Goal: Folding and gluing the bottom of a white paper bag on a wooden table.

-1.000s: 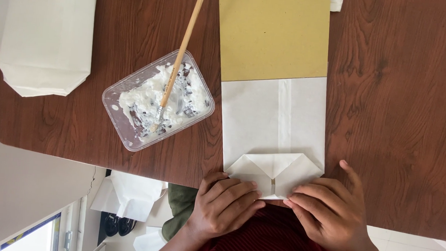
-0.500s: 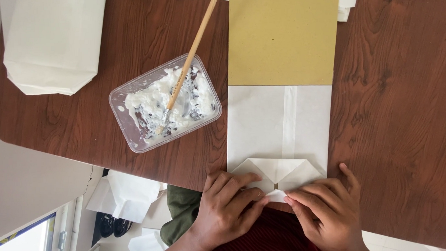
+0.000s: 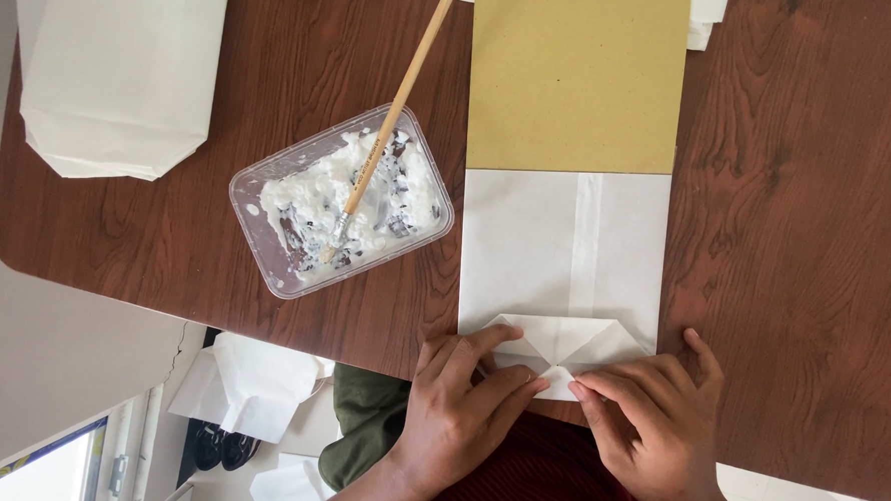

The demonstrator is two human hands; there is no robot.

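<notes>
Both hands, left hand (image 3: 459, 401) and right hand (image 3: 648, 420), press flat with fingertips on the folded triangular flaps of a white paper bag (image 3: 563, 256) at the near counter (image 3: 806, 246) edge, pinning the crease. A tan cardboard sheet (image 3: 577, 76) protrudes from the bag. Left, a clear plastic tub of white paste (image 3: 339, 201) holds a wooden brush (image 3: 397, 108).

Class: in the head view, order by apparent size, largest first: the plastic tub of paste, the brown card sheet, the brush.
1. brown card sheet
2. plastic tub of paste
3. brush, long but thin

Dark wooden table (image 3: 816, 247) with rounded corner, pale floor (image 3: 50, 363), daylit window (image 3: 45, 469) at lower left
</notes>
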